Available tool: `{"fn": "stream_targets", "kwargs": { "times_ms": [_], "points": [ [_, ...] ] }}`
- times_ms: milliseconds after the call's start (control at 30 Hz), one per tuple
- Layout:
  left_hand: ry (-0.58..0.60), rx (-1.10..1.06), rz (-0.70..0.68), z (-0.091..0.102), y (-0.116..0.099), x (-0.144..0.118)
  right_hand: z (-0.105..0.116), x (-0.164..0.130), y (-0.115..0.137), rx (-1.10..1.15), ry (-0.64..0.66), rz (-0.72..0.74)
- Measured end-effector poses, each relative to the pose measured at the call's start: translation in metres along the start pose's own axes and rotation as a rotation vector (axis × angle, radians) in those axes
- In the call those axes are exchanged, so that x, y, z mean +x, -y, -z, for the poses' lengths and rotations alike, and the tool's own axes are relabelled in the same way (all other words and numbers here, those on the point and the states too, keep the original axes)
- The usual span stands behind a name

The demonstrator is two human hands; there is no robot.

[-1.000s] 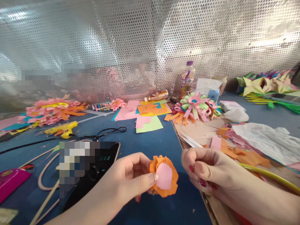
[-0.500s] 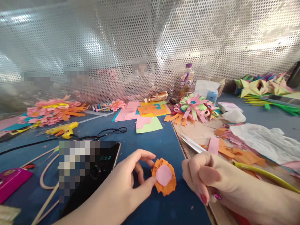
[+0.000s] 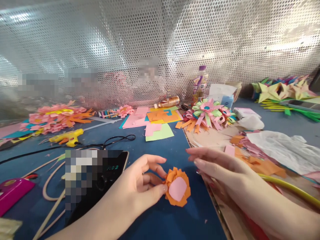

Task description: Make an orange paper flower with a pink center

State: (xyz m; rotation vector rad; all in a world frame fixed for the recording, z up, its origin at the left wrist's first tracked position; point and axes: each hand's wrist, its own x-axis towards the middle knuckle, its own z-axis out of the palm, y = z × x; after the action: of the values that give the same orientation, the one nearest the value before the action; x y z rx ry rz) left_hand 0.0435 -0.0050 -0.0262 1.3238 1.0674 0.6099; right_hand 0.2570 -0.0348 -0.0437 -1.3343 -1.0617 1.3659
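- Since half a second ago the right hand [image 3: 220,166] has opened out of a loose fist; its fingers now lie stretched and close together, pointing left, holding nothing.
- Meanwhile the left hand [image 3: 140,186] has kept its grip, thumb and forefinger pinching the left edge of the orange paper flower [image 3: 177,186].
- That flower, one only, has a pink disc at its centre and hangs just over the blue tabletop [image 3: 162,146], at the left fingertips and just below the right hand's fingertips, not touching them.
- A black phone [image 3: 110,173] lies just left of the left hand.
- One yellow glue gun [image 3: 66,137] rests further back on the left, its black cord [image 3: 110,141] running between it and the phone.
- One large finished paper flower [image 3: 207,113] sits behind, by a bottle [image 3: 200,81].
- Loose coloured sheets [image 3: 160,121] lie mid-table.
- A yellow-green tube [image 3: 290,188] passes under the right forearm.
- Orange scraps [image 3: 262,166] lie beside the right hand.
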Motion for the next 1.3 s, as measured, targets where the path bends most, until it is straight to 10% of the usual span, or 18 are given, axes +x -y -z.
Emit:
{"fn": "stream_targets", "kwargs": {
  "times_ms": [400,1300],
  "points": [
    [0.113,-0.087,-0.009,-0.004,-0.003,-0.005,-0.005,-0.005,0.005,-0.395,0.308,0.076],
    [0.262,0.197,-0.04,-0.01,0.004,-0.006,-0.009,0.001,-0.005,-0.079,0.343,0.132]
  ]
}}
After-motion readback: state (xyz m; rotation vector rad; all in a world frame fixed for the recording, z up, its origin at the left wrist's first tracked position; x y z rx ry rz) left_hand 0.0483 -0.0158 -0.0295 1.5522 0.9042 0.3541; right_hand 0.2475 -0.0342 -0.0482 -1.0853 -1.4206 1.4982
